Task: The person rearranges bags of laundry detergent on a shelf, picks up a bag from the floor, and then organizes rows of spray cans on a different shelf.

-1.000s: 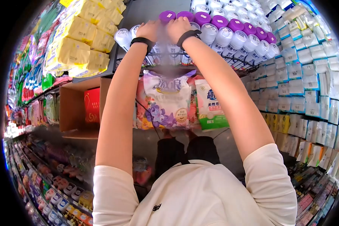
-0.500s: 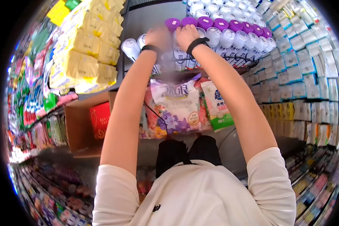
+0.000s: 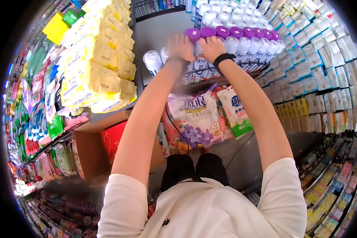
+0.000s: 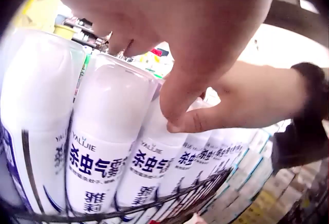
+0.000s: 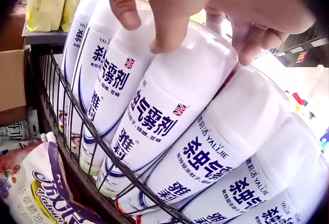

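White insecticide spray cans stand in a row at the front of a black wire basket (image 5: 77,105), with purple-capped cans (image 3: 222,31) behind them. My right hand (image 3: 212,48) grips the white cap of one spray can (image 5: 159,98), thumb in front and fingers behind. Just left of it, my left hand (image 3: 180,48) is curled over the cap of a neighbouring spray can (image 4: 149,157), its thumb down the front side. Both thumbs are close together in the left wrist view. More white cans (image 4: 100,126) stand to the left of my left hand.
Yellow packs (image 3: 95,75) are stacked on the left. Below the basket stand a purple-and-white soap powder bag (image 3: 196,119) and a green-and-white bag (image 3: 236,113). An open cardboard box (image 3: 91,154) holds a red item. White packs (image 3: 325,87) line the right wall.
The head view has shifted, so shelf, basket and hands appear lower and further right. Both hands stay at the front row of cans; the left is blurred in each frame.
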